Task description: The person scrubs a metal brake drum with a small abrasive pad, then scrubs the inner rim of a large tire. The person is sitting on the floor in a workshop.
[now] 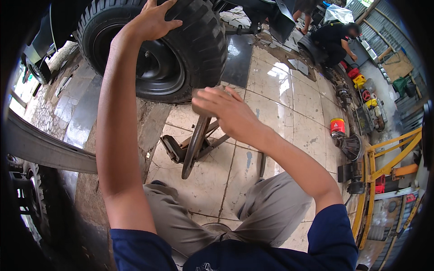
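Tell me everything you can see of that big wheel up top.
The big wheel stands upright or nearly so, its bottom at the floor; the picture cuts off its top. Its black, rubber-looking tyre has deep, chunky tread; the dark, dished rim looks metal. The left forearm crosses in front of it, and the left hand spreads over its upper part, though contact is unclear.

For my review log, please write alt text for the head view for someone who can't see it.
A person's open left hand is at a large black tyre while the right hand is on a blocky-headed tool above a tiled floor. At upper right, another person bends low.
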Motion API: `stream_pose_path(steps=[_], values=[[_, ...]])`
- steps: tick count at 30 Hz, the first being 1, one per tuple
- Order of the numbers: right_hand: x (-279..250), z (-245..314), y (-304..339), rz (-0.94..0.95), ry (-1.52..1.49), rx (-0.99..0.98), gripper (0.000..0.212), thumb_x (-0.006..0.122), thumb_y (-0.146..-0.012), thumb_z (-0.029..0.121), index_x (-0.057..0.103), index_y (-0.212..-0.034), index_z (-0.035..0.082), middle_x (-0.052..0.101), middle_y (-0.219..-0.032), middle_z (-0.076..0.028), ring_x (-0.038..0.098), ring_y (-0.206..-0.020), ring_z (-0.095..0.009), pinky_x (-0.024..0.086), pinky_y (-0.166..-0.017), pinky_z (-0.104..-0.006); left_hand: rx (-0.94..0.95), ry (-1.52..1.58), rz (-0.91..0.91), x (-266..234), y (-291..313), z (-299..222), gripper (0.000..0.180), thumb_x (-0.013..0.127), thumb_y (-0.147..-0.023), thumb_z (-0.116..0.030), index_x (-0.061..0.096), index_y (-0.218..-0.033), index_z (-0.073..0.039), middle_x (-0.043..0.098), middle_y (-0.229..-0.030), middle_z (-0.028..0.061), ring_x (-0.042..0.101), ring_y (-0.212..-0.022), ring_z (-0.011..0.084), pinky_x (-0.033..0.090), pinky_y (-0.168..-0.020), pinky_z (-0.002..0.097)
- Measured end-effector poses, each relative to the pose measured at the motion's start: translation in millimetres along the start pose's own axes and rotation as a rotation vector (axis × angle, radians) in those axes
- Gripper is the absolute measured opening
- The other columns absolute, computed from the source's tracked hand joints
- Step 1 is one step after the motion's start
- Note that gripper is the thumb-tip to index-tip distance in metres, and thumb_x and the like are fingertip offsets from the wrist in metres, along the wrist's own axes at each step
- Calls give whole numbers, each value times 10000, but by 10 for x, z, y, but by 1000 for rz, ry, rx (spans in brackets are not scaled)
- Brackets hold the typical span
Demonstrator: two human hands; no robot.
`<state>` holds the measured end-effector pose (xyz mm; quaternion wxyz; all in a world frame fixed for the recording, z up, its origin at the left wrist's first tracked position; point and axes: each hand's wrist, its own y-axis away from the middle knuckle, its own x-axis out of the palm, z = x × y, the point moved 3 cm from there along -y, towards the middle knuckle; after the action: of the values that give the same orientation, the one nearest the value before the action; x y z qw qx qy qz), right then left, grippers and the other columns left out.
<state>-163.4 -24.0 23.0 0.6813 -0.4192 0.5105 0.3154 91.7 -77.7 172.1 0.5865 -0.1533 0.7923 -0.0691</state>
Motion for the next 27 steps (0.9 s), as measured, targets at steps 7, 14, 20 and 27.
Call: stream_pose_path(steps=[7, 14, 20, 27], values=[[-145, 286, 16, 136, 52, -92, 802, 491, -818, -141, 460, -1541, 206, 408, -1622, -40, 333, -1533, -243, 195, -1277, -563, -24, -3, 75, -35, -20, 147, 843, 671, -970, -441, 260, -1651, -161, -26, -1675, 357, 284, -1512, 495, 342, -1234, 434], [-142, 326, 12, 110, 79, -29, 820, 536, -809, -125, 452, -1549, 219, 392, -1631, -31, 331, -1538, -235, 215, -1266, -572, -24, -58, 51, -31, -13, 118, 844, 666, -975, -449, 253, -1652, -160, -26, -1677, 353, 267, -1521, 488, 322, -1245, 444], [-66, 138, -23, 68, 121, 33, 827, 562, -810, -105, 436, -1558, 223, 386, -1634, -34, 314, -1543, -231, 234, -1255, -571, 6, -63, 30, -47, 16, 68, 845, 669, -974, -454, 256, -1650, -158, -20, -1676, 356, 273, -1518, 489, 323, -1245, 448], [-38, 260, -10, 1, 214, -139, 733, 644, -846, 15, 441, -1532, 179, 450, -1562, -69, 387, -1487, -255, 298, -1209, -561, 9, -21, 16, -41, 12, 96, 854, 676, -967, -465, 264, -1647, -153, -10, -1670, 366, 255, -1520, 500, 326, -1243, 451]])
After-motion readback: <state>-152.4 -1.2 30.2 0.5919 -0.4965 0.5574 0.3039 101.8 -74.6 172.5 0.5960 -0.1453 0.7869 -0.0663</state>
